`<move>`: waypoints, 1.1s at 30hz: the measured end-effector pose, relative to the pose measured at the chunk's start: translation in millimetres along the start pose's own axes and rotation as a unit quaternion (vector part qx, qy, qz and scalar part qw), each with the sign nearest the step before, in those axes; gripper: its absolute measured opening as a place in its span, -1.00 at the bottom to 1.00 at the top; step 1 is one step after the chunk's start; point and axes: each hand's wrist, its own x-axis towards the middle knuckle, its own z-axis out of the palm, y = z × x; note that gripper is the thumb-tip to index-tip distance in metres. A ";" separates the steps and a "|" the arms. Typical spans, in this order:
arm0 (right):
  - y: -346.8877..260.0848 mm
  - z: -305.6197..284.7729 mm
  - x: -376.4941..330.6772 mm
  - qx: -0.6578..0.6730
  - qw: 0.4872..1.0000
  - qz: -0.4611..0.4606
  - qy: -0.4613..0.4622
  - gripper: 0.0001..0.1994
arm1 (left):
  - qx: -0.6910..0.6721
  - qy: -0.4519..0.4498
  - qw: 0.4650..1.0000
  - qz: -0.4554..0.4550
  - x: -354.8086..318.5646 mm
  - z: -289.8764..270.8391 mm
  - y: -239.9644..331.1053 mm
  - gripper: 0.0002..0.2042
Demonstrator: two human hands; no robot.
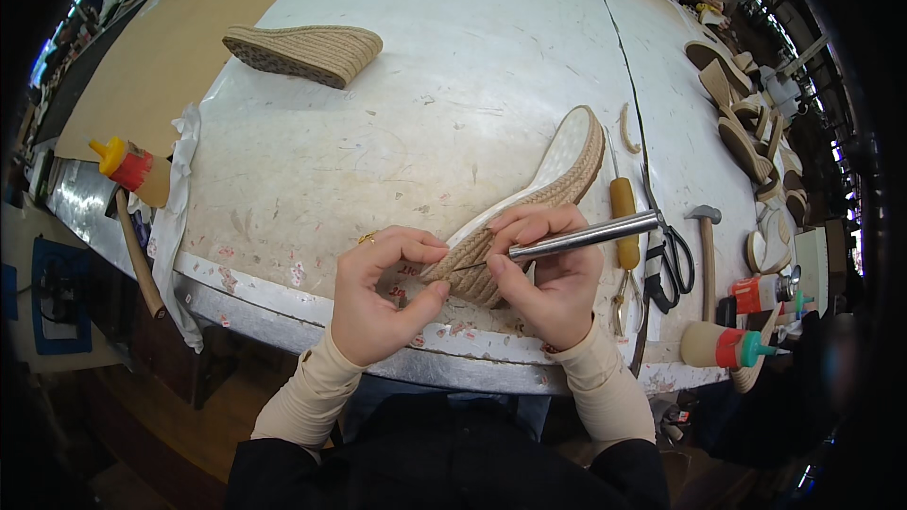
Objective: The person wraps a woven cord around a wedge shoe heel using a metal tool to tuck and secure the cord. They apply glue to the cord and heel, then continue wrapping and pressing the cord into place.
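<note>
A rope-braided wedge sole [557,191] with a white top lies on the worktable in front of me, its thick heel end toward me. My left hand [373,300] pinches the edge of that heel end between thumb and fingers. In my right hand [559,300] is an awl [590,235] with a shiny metal handle, which slants up to the right. Its thin dark tip points left and meets the braid close to my left fingertips; whether it goes in, I cannot tell. My right fingers also rest near the sole's upper edge.
Another wedge sole [302,55] lies at the far left. Right of my work are a wooden-handled tool [623,208], scissors [675,264], a hammer [708,264] and a teal-capped bottle [713,347]. A yellow-capped bottle [142,173] stands left. Several soles [744,149] pile up at right.
</note>
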 end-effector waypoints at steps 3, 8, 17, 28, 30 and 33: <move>-0.3 -1.7 0.1 0.056 0.998 0.017 0.020 -0.68 | -0.010 0.010 1.000 -0.013 0.5 0.7 0.9 -0.75; -1.3 -7.1 5.2 0.156 0.987 0.022 0.042 -0.68 | 0.104 0.005 0.992 0.074 2.7 0.2 11.5 -0.74; -2.4 -10.7 4.5 0.200 0.978 0.027 0.055 -0.69 | 0.263 -0.056 0.948 0.168 24.1 -5.0 24.4 -0.88; -0.9 -2.3 -1.7 -0.039 0.998 -0.045 -0.010 -0.58 | 0.242 0.219 0.944 0.054 35.1 -24.4 9.9 -0.91; 0.2 -2.6 -1.2 -0.065 0.996 -0.055 -0.006 -0.56 | 0.253 0.197 0.943 0.087 25.7 -20.3 7.7 -0.90; 2.3 -3.7 0.8 -0.086 0.994 -0.072 -0.006 -0.54 | 0.063 0.059 0.996 -0.027 8.3 -19.7 11.8 -0.85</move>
